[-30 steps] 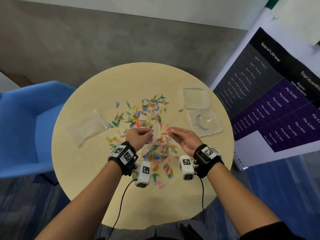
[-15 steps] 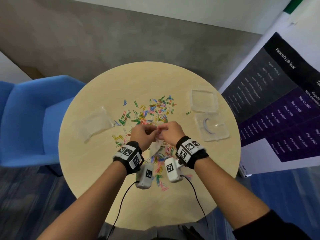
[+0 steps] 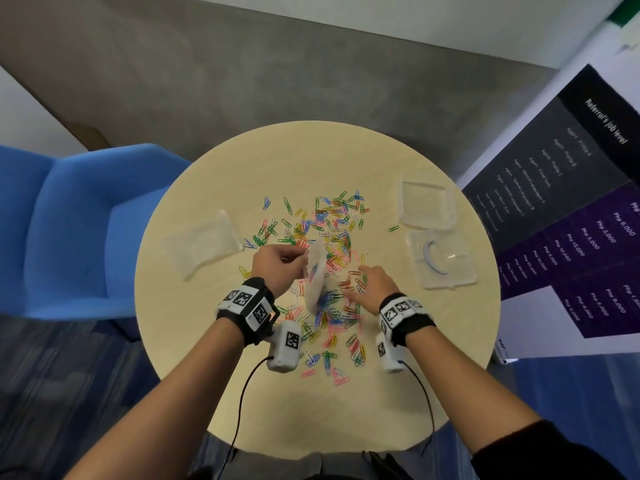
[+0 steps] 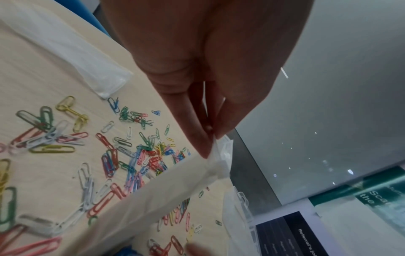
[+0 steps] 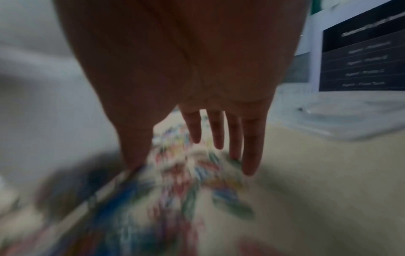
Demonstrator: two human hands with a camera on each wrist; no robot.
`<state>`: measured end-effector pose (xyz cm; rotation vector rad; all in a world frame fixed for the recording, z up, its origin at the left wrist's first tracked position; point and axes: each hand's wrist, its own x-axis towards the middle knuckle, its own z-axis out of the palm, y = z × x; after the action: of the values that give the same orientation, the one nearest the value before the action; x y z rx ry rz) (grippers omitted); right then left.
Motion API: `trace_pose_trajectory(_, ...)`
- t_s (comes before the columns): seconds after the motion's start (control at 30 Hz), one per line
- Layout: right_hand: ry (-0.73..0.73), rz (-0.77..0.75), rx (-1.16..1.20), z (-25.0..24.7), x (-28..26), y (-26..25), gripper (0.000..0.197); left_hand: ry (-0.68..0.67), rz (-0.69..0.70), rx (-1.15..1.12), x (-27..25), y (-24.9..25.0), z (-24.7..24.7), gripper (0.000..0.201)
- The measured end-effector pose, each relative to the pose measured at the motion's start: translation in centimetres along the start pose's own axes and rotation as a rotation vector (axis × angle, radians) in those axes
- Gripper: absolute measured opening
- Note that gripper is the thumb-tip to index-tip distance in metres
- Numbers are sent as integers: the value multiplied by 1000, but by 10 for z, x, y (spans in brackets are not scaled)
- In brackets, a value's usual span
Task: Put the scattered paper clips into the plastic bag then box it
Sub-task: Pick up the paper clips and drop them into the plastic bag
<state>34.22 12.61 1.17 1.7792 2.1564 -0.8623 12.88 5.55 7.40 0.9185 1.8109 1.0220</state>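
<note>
Coloured paper clips (image 3: 329, 233) lie scattered over the middle of the round wooden table (image 3: 207, 358). My left hand (image 3: 282, 268) pinches the top edge of a small clear plastic bag (image 3: 316, 275), which hangs upright above the clips; the left wrist view shows thumb and finger pinching the bag (image 4: 164, 199). My right hand (image 3: 372, 289) is spread, fingers straight, low over the clips (image 5: 175, 181) just right of the bag, holding nothing. The clear box (image 3: 441, 259) and its lid (image 3: 427, 206) lie open at the right of the table.
A second clear plastic bag (image 3: 202, 249) lies flat at the table's left. A blue chair (image 3: 79, 230) stands left of the table. A dark printed banner (image 3: 561, 209) stands to the right. The table's near edge is close to my body.
My right hand has left the bag's mouth and moved right and down onto the clips with its fingers spread. The left hand keeps its pinch on the bag.
</note>
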Motion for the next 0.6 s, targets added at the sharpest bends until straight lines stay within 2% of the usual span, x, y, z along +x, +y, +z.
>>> trace_pose_trajectory(0.07,-45,-60,-154,22,-5,8,95,1,7,-24,2,2,-2,11)
trace_pose_trajectory(0.17,-15,-240,-301,49,-16,1,101,14,26,-10,3,4,-4,10)
trace_pose_trajectory(0.23,-5,-273,-372,59,-22,-8,89,4,23,-31,3,5,-6,12)
trace_pose_trajectory(0.3,56,-301,-372,64,-25,-14,62,0,30,-43,1,5,-7,14)
trace_pose_trajectory(0.37,86,-344,-373,63,-28,-16,45,5,41,-52,-1,6,-10,16)
trace_pose_trajectory(0.53,56,-398,-405,57,-27,-14,38,11,60,-72,-8,14,-14,12)
trace_pose_trajectory(0.6,44,-377,-377,54,-25,-13,35,-1,61,-65,-11,17,-14,10)
